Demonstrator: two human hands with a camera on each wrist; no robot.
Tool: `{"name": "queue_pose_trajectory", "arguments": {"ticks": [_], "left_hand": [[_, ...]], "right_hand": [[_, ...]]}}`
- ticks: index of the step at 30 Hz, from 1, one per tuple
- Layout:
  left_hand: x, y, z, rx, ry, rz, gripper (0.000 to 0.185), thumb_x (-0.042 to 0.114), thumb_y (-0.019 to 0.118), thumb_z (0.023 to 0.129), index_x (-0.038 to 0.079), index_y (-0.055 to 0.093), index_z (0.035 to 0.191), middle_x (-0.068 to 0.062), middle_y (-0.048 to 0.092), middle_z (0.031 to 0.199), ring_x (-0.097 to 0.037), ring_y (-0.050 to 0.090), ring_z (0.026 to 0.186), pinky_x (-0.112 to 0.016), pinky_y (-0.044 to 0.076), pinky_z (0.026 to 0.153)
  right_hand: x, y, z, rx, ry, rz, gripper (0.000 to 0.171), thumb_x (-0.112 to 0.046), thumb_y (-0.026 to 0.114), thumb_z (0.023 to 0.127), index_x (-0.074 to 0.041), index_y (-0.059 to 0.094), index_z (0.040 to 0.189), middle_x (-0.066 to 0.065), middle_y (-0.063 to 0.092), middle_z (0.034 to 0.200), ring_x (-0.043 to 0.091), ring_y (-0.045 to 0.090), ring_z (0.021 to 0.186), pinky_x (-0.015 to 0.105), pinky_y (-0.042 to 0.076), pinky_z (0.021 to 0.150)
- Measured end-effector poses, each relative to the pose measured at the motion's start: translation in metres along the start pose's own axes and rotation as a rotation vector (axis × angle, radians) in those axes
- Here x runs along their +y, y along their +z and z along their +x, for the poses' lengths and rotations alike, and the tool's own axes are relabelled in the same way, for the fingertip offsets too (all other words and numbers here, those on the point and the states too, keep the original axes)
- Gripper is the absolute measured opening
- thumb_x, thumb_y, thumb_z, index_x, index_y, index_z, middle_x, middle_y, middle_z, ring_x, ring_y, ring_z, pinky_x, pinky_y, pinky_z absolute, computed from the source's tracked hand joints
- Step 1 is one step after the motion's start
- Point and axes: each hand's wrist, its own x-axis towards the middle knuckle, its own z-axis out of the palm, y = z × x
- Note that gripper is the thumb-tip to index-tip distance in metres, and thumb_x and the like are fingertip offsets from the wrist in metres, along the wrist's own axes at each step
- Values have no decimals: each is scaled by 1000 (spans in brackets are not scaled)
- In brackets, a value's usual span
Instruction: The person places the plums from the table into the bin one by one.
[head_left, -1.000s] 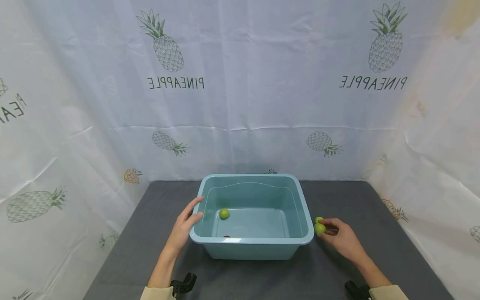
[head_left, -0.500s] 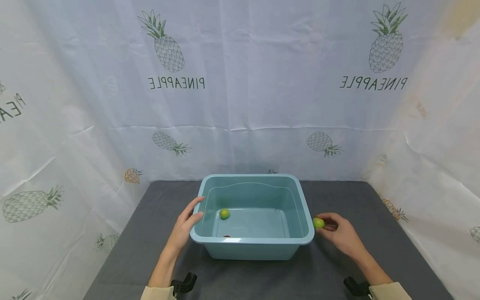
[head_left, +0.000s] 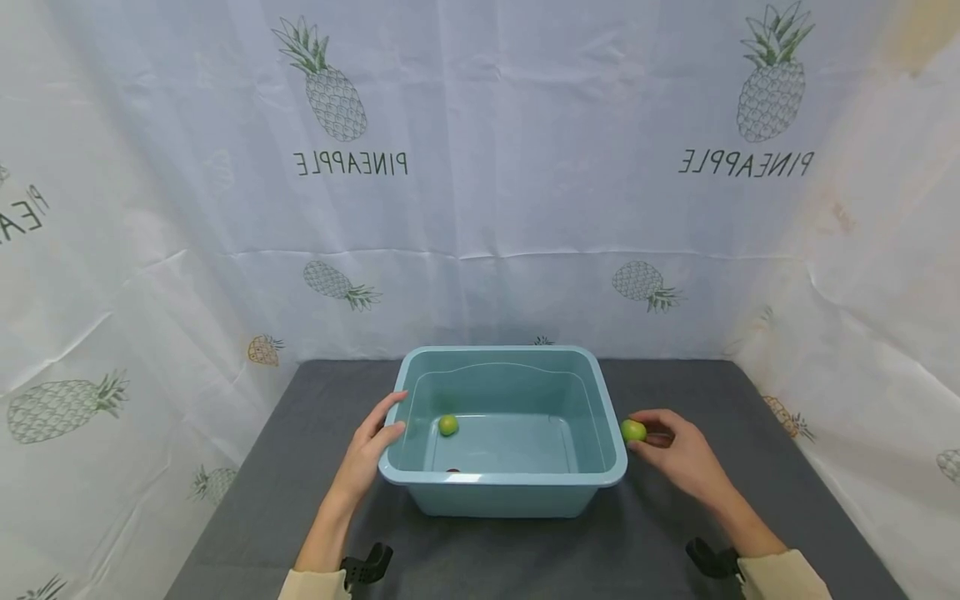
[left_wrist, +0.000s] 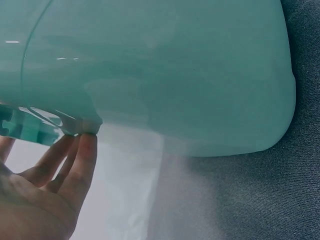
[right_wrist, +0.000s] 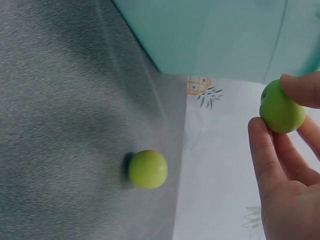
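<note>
My left hand [head_left: 367,450] grips the left rim of a light blue plastic tub [head_left: 502,496]. In the left wrist view its fingertips [left_wrist: 88,142] press up under the rim from outside. Just beyond the tub's right rim, my right hand [head_left: 686,454] pinches a small round green fruit [right_wrist: 281,107] with a dimple, between thumb and fingers. A second green fruit [right_wrist: 148,169] lies on the dark cloth in the right wrist view, below the held one; the head view does not show it. Inside the tub sits another green fruit [head_left: 448,425], and a bit of a red thing [head_left: 453,471] peeks over the near rim.
Dark grey cloth [head_left: 322,408] covers the table. A white curtain [head_left: 480,208] with pineapple prints hangs behind and along both sides. Black wrist straps [head_left: 367,564] with camera mounts sit on both wrists.
The right hand has lifted slightly and shifted a little left with the green fruit, closer to the tub's right rim. The left hand and the tub have stayed in place.
</note>
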Motion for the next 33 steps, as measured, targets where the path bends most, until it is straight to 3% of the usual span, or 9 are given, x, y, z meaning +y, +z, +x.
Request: {"name": "queue_pose_trajectory", "arguments": {"ticks": [13, 21, 27, 33], "left_hand": [[0, 1, 1, -7, 12, -8, 47, 21, 50, 107, 15, 43, 154, -15, 22, 166, -38, 17, 153, -67, 21, 112], [0, 0, 0, -3, -1, -1, 47, 21, 50, 107, 16, 43, 153, -15, 22, 166, -37, 17, 153, -66, 21, 113], [1, -1, 0, -7, -1, -5, 47, 21, 50, 107, 17, 43, 153, -14, 21, 166, -36, 16, 153, -66, 19, 114], [1, -1, 1, -4, -6, -4, 48, 21, 50, 107, 17, 43, 153, -15, 22, 166, -37, 18, 153, -66, 21, 113]], "right_hand": [[-22, -9, 5, 11, -41, 4, 44, -14, 78, 91, 2, 61, 128, 21, 62, 122, 38, 68, 107, 40, 57, 83], [-36, -17, 8, 28, -84, -4, 46, -16, 79, 91, 2, 60, 129, 18, 63, 123, 35, 67, 108, 32, 56, 86], [-45, -22, 12, 33, -97, -20, 48, -17, 79, 91, 1, 59, 131, 19, 62, 124, 36, 65, 110, 42, 54, 90], [-48, -23, 14, 35, -120, -17, 48, -20, 78, 92, -1, 60, 132, 17, 62, 124, 35, 65, 111, 44, 53, 92]]}}
